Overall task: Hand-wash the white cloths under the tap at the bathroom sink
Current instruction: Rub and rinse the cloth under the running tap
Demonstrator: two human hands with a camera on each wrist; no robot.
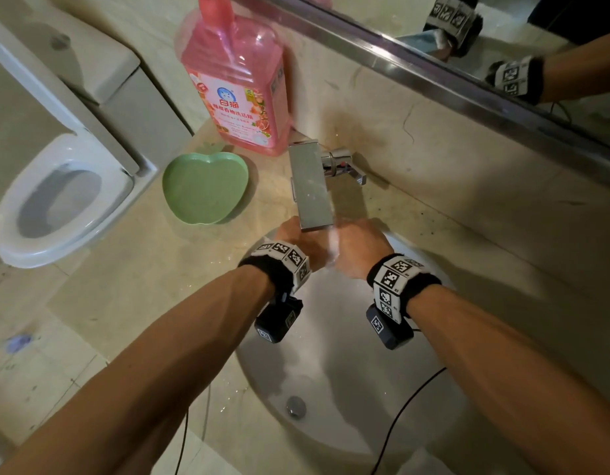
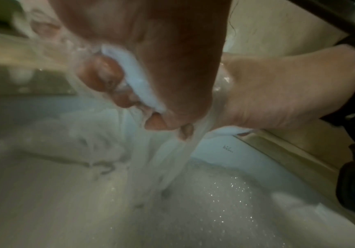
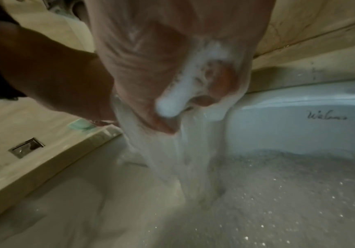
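Observation:
Both hands are pressed together under the square chrome tap [image 1: 312,190] over the white sink [image 1: 348,389]. My left hand [image 1: 302,243] and right hand [image 1: 360,250] each curl their fingers round a wet white cloth [image 1: 332,253], of which only a sliver shows between them in the head view. In the left wrist view the cloth [image 2: 138,83] is squeezed in my left hand [image 2: 151,94]. In the right wrist view the soapy cloth [image 3: 178,99] bulges from my right hand [image 3: 185,87]. Water runs down off both fists into the foamy basin.
A pink detergent bottle [image 1: 236,87] stands at the back of the counter, with a green apple-shaped dish [image 1: 204,188] in front of it. A toilet [image 1: 57,200] is at the left. A mirror [image 1: 502,46] hangs above the wall. The sink drain [image 1: 295,406] lies near the front.

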